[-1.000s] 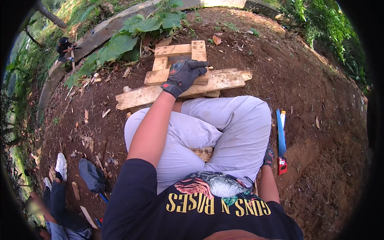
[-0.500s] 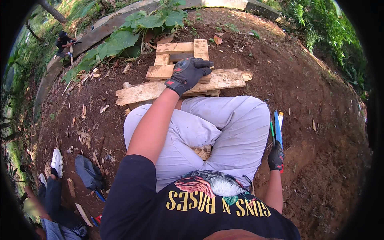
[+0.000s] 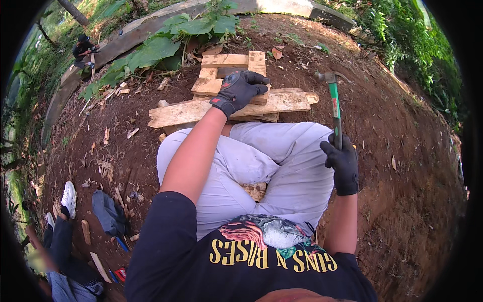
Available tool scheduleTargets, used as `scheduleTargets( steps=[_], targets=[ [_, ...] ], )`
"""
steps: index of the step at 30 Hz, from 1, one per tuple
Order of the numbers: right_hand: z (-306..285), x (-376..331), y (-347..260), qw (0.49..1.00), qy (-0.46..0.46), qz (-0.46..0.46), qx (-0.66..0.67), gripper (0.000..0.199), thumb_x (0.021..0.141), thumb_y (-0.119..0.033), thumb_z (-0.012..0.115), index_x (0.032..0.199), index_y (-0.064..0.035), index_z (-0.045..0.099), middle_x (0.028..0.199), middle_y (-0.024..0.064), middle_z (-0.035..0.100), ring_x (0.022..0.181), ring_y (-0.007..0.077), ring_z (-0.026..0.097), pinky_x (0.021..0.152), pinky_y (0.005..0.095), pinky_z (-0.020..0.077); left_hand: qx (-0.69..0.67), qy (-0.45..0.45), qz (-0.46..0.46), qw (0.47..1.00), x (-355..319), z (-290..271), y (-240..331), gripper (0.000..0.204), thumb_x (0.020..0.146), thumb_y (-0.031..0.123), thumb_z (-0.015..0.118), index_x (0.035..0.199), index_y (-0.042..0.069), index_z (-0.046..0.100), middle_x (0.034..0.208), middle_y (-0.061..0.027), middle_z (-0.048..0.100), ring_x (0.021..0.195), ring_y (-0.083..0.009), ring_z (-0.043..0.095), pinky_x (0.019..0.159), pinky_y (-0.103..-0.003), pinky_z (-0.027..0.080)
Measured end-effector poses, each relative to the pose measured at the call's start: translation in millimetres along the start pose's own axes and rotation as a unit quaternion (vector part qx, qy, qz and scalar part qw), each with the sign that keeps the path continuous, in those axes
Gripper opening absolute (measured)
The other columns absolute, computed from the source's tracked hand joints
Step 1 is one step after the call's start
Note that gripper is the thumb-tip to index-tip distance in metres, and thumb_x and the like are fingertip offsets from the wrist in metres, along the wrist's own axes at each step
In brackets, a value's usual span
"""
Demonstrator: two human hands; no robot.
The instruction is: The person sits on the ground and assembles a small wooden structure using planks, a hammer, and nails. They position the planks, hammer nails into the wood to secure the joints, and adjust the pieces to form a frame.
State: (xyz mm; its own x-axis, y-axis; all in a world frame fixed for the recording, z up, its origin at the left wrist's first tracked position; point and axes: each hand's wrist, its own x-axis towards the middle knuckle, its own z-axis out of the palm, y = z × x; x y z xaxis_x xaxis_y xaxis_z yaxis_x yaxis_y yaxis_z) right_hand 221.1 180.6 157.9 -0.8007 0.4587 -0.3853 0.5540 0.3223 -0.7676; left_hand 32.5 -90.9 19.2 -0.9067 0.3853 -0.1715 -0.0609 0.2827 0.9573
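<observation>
My gloved left hand (image 3: 240, 91) lies over the near right part of a small frame of pale wooden pieces (image 3: 224, 61). Its fingers are bent with their tips close together at the frame's near right corner; whatever is between them is hidden. Under the frame's near side runs a rough split plank (image 3: 183, 113), lying across in front of my crossed legs. My gloved right hand (image 3: 345, 163) grips a hammer (image 3: 335, 100) by the lower handle, raised beside my right knee. The hammer has a green and dark handle and stands head up, apart from the wood.
Broad green leaves (image 3: 151, 53) grow beyond the frame at the left. Wood chips lie on the brown soil to the left, near a grey-blue bag (image 3: 109, 214). One person sits at the lower left, another (image 3: 83, 52) by the low concrete wall (image 3: 108, 55) at the far left.
My right hand has come up from the tools on the ground at my right, bringing the hammer upright. My left hand stays on the frame, its fingers slightly more bent.
</observation>
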Motion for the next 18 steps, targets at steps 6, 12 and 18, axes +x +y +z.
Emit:
scheduleTargets(
  steps=[6, 12, 18],
  targets=[
    [110, 85, -22, 0.965, -0.069, -0.15, -0.205, 0.064, 0.072, -0.036, 0.098, 0.12, -0.0055, 0.069, 0.102, 0.0083, 0.07, 0.094, 0.0284, 0.069, 0.085, 0.0435, 0.0555, -0.021, 0.001, 0.015, 1.0, 1, 2, 2, 0.032, 0.092, 0.02, 0.084, 0.121, 0.007, 0.082, 0.113, -0.0087, 0.083, 0.1, -0.0134, 0.075, 0.093, -0.03, 0.058],
    [146, 112, -43, 0.943, -0.119, -0.207, -0.233, 0.076, 0.069, -0.035, 0.1, 0.131, -0.0079, 0.066, 0.117, 0.0091, 0.068, 0.098, 0.0245, 0.07, 0.086, 0.0418, 0.0568, -0.052, -0.02, 0.004, 0.998, 3, 0, -5, 0.031, 0.093, 0.02, 0.081, 0.122, 0.008, 0.082, 0.113, -0.0087, 0.083, 0.1, -0.0152, 0.075, 0.093, -0.032, 0.058],
    [148, 128, -33, 0.942, -0.158, -0.225, -0.195, 0.067, 0.074, -0.031, 0.097, 0.128, -0.0078, 0.066, 0.11, 0.0097, 0.066, 0.087, 0.0242, 0.067, 0.08, 0.0426, 0.0553, -0.015, -0.008, 0.013, 1.0, 2, 4, -3, 0.03, 0.093, 0.02, 0.08, 0.119, 0.005, 0.081, 0.114, -0.0098, 0.082, 0.102, -0.0176, 0.076, 0.093, -0.032, 0.058]
  ],
)
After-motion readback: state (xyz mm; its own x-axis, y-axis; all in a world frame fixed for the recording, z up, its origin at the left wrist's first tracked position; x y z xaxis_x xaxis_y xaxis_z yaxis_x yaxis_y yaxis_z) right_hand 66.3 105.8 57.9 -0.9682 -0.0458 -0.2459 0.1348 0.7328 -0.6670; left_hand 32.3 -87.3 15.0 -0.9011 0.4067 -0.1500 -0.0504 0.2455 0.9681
